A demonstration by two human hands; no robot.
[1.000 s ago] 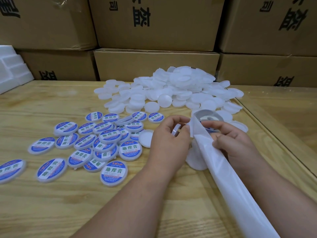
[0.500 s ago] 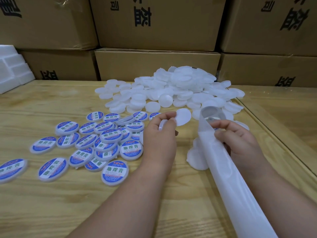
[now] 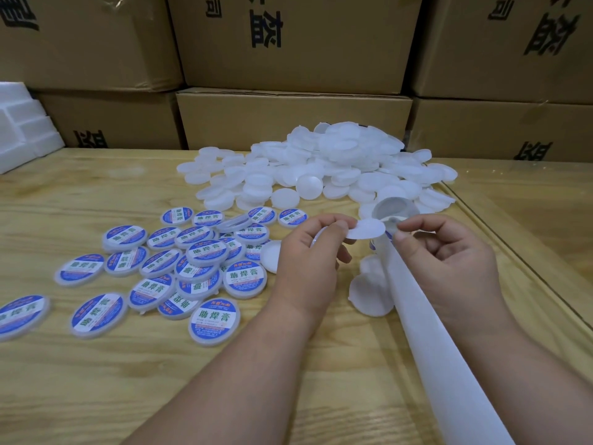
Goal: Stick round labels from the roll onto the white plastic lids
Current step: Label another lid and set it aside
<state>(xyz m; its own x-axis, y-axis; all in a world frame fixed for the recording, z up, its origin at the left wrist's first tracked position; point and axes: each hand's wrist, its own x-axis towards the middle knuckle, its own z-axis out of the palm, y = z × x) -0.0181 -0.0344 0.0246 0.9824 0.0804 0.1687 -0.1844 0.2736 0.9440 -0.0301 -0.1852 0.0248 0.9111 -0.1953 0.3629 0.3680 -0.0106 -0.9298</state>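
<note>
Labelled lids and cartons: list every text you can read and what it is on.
"助焊膏": large characters on the labelled lids, clearest on the nearest ones.
Small print on those labels: too small to read.
"益": upside down on the upper middle carton.
Other carton characters: cut off or partly hidden, unreadable.

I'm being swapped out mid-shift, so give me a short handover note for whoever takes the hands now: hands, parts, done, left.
Left hand: pinches a peeled round label, white back up, and holds a white lid, mostly hidden in its fingers.
Right hand: grips the backing strip just below the label roll.
Done: a batch of labelled lids spread on the table's left.
Left: press this label onto the held lid, then work through the pile of blank lids at the back, plus a few blanks beside the strip.
</note>
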